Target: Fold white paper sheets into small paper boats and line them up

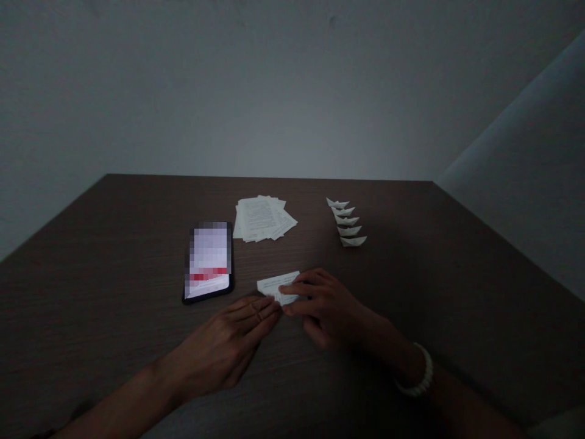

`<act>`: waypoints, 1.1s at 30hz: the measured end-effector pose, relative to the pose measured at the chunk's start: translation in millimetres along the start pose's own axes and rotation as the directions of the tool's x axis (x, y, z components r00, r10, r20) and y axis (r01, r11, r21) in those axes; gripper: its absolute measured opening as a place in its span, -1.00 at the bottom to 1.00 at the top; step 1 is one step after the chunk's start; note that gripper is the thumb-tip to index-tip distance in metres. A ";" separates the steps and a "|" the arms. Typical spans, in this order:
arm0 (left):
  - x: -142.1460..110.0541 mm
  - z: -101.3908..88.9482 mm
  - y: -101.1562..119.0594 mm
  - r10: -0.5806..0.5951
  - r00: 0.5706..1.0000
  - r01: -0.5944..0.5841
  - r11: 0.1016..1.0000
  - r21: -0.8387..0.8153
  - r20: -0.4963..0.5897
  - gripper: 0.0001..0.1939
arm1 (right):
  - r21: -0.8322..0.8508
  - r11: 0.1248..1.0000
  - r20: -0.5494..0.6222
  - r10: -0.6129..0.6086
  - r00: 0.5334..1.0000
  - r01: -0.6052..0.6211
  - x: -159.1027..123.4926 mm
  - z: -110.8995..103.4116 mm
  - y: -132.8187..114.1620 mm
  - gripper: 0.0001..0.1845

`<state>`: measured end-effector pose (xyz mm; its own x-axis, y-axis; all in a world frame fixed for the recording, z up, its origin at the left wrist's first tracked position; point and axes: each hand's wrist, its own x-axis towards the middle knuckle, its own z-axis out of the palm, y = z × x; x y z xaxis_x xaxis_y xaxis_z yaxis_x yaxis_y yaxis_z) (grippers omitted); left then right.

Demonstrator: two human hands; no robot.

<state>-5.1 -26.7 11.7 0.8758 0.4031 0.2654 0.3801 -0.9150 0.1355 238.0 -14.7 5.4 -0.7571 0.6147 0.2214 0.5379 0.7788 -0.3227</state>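
A small piece of folded printed paper (pixel 275 284) lies on the table in front of me, its long straight edge facing away. My left hand (pixel 242 329) reaches in from the lower left, fingers pressed together, with the fingertips closed on the paper's near left edge. Across the paper's right part lies my right hand (pixel 326 305), its fingers stretched out and spread, the fingertips pressing the paper from above. They cover much of its right side. A pale beaded bracelet (pixel 425 369) circles my right wrist.
Left of the paper lies a phone (pixel 210 256) with a lit, blurred screen. A loose stack of printed paper sheets (pixel 260 216) lies farther back. Several small folded paper boats (pixel 350 231) form a row at the right. Behind the brown table (pixel 137 201) rises a grey wall (pixel 274 91).
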 end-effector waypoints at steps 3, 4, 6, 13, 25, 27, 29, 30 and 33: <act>-1.3 1.8 0.2 -0.072 0.997 0.073 0.997 0.020 -0.009 -0.53 | 0.010 1.000 -0.014 -0.001 1.000 0.001 -0.3 0.7 0.5 -0.67; -2.4 2.8 -0.2 -0.099 0.995 0.099 0.994 0.041 -0.012 -0.53 | 0.018 1.000 -0.020 -0.001 1.000 0.002 -0.3 1.2 0.7 -0.66; -4.8 4.7 -1.4 -0.132 0.991 0.133 0.987 0.093 -0.019 -0.51 | 0.043 0.999 -0.032 0.002 1.000 -0.001 -0.2 2.5 1.1 -0.64; -9.4 5.9 -2.9 -0.123 0.990 0.112 0.981 0.158 0.067 -0.47 | 0.124 0.991 -0.096 0.055 0.994 -0.043 -1.8 -4.6 5.9 -0.59; -4.1 -1.9 2.6 -0.058 0.981 0.021 0.981 0.192 0.187 -0.41 | -0.097 0.993 -0.063 -0.068 0.996 0.062 -4.7 -17.1 32.7 -0.75; -3.8 -0.9 2.2 -0.041 0.983 0.006 0.981 0.193 0.179 -0.40 | -0.140 0.985 -0.065 -0.110 0.992 0.100 -3.1 -13.9 33.4 -0.79; -2.7 0.2 1.6 -0.018 0.983 -0.018 0.981 0.192 0.180 -0.42 | -0.181 0.975 -0.062 -0.144 0.988 0.131 -2.3 -11.6 34.3 -0.81; -1.7 0.5 1.3 -0.009 0.984 -0.026 0.981 0.190 0.180 -0.43 | -0.196 0.970 -0.060 -0.158 0.986 0.143 -2.2 -10.6 35.1 -0.83; 3.1 0.6 1.2 -0.010 0.986 -0.017 0.986 0.163 0.169 -0.47 | -0.211 0.963 -0.064 -0.185 0.981 0.168 -2.3 -8.2 38.1 -0.86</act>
<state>-1.7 -26.5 12.1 0.9094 0.4039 0.0992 0.4082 -0.9125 -0.0264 263.3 14.6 0.1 -0.8184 0.4665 0.3356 0.4690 0.8796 -0.0791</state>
